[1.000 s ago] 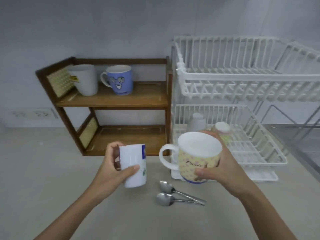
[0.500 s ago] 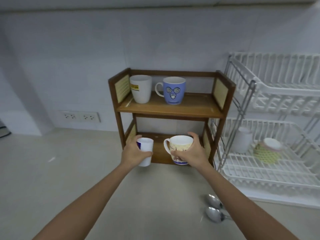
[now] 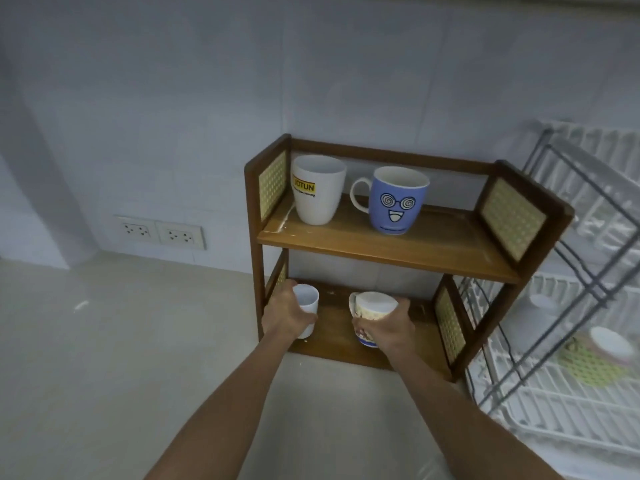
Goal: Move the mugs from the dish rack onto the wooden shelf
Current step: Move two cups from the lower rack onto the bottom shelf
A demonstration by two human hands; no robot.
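Two bare forearms reach over the pale desk toward the wooden shelf. The left hand is wrapped around a small white cup at the left end of the lower board. The right hand is closed on a patterned mug mid-board. On the upper board stand a white mug and, to its right, a blue mug. At right, the dish rack holds a blurred green mug and a white one farther back.
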